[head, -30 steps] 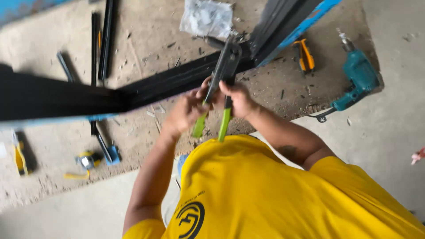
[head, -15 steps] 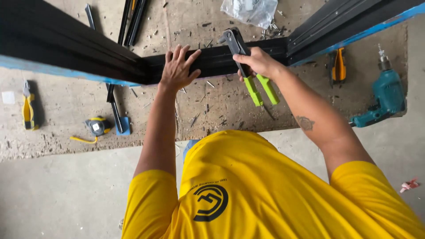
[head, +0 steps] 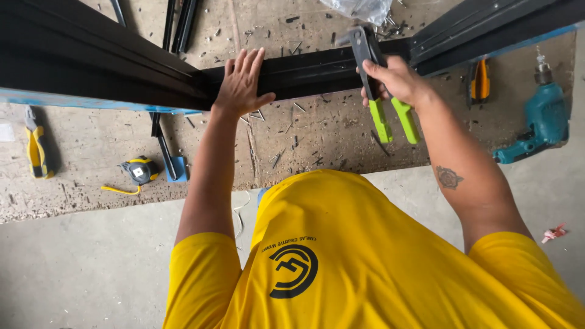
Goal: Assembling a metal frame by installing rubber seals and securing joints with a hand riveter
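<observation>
A black metal frame is laid across a worn, chip-strewn board, running from 9 o'clock to 2 o'clock in the view. The left hand is pressed flat on the frame at about 11 o'clock, fingers spread and released, nothing grasped. The right hand, at 1 o'clock, is clenched around a hand riveter with lime-green handles — its grey head is set against the frame's top edge, the handles pointing back toward the yellow shirt.

A clear plastic bag is seen at 12 o'clock, just beyond the riveter head; what it holds cannot be told. A teal power drill is lying at 3 o'clock, with an orange-handled tool near it. At 9 o'clock a yellow-handled tool is found, and a yellow-and-black tape measure — its tape slightly drawn out — lies just beside a black bar with a blue end.
</observation>
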